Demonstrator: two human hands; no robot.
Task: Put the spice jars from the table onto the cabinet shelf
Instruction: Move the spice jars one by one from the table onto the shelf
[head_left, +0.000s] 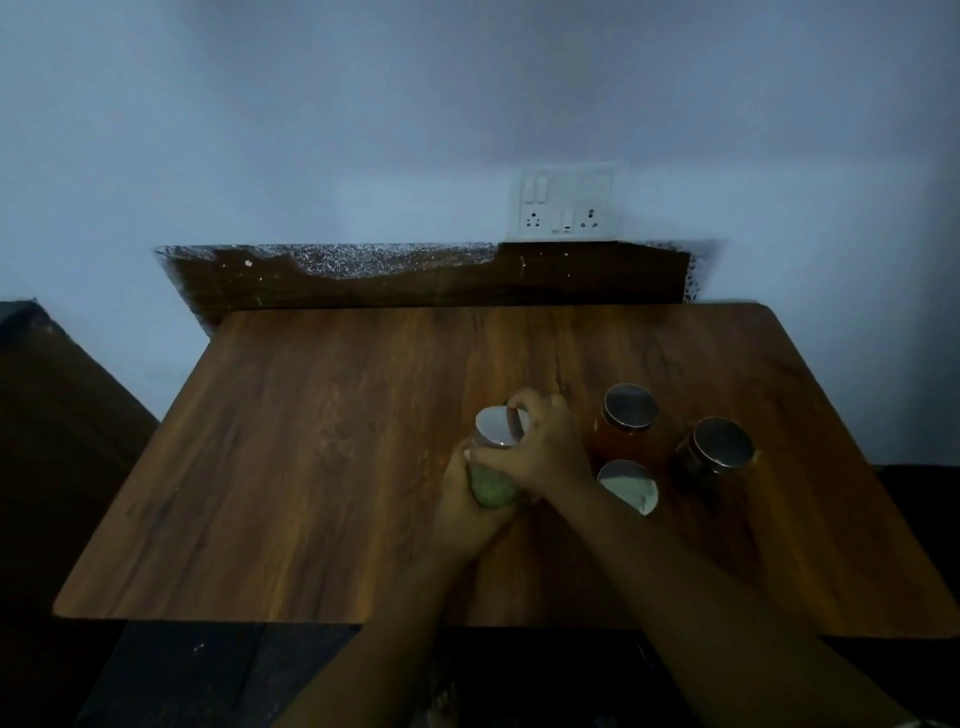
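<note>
Both hands, left hand (470, 506) and right hand (540, 449), grip a green jar (493, 486) on the wood table (311, 441); socket (567, 207) on the blue wall (363, 130).

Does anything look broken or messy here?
Yes. The dark wooden board on the wall behind the table looks damaged: its top edge is ragged and a speckled grey patch shows there. Nothing looks spilled. The jars all have their lids on, and the green jar sits tilted in both hands.
</note>
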